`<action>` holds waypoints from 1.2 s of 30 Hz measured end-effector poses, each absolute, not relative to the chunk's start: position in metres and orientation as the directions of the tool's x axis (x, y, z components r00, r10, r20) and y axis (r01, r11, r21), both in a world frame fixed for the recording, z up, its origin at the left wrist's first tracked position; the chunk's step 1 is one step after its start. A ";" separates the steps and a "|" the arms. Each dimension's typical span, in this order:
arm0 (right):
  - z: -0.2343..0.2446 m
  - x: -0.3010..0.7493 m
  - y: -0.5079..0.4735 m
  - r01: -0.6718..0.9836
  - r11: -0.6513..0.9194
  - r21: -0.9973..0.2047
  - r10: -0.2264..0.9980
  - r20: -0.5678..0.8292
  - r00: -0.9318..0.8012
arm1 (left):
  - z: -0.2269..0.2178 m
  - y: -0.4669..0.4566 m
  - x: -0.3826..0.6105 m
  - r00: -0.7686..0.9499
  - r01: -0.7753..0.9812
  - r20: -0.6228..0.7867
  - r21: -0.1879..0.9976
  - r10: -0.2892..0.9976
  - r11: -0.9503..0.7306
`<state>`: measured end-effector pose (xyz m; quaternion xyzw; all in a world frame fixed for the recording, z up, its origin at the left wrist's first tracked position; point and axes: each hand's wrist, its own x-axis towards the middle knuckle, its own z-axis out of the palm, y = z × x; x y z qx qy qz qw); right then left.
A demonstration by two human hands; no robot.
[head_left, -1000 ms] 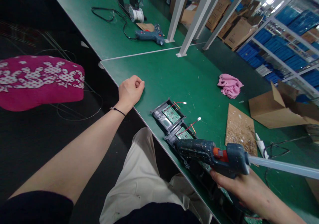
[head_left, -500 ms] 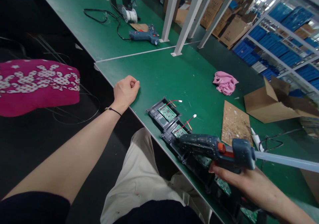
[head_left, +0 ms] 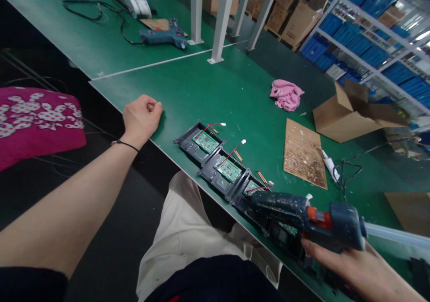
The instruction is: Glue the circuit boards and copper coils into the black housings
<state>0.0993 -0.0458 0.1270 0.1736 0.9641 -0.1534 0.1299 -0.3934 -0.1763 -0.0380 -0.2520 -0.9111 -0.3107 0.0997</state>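
My right hand (head_left: 349,261) grips a dark blue hot glue gun (head_left: 285,206) with an orange part and a pale glue stick (head_left: 396,232) at its back. The gun's nozzle end is over a black plastic housing (head_left: 247,208), third in a row along the table's near edge. Each visible housing holds a green circuit board (head_left: 228,169), and red wires with white connectors (head_left: 243,142) stick out. The gun and my hand hide part of the row. My left hand (head_left: 143,118) rests on the table edge, curled closed, with nothing seen in it.
On the green table (head_left: 188,87) lie a pink cloth (head_left: 286,95), a stained cardboard sheet (head_left: 304,154), a white tube (head_left: 331,165) and an open carton (head_left: 352,114). Another glue gun (head_left: 161,36) and a wire spool (head_left: 137,5) sit beyond white posts (head_left: 223,20).
The view has shifted, so the table's contents appear further left. The glue gun in my right hand has moved along the row from the second housing to the third. My left hand stays curled.
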 end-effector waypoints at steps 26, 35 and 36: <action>0.110 0.110 -0.047 0.298 0.914 -0.277 0.250 -0.196 -0.948 | -0.036 -0.175 -0.393 -0.865 0.501 0.338 0.529 0.371 0.685; 0.138 0.068 -0.060 0.801 0.467 -0.374 0.613 -0.516 -0.599 | -0.039 -0.175 -0.396 -0.865 0.502 0.320 0.520 0.387 0.691; 0.138 0.068 -0.060 0.813 0.449 -0.371 0.612 -0.535 -0.582 | -0.039 -0.175 -0.396 -0.866 0.499 0.316 0.518 0.386 0.695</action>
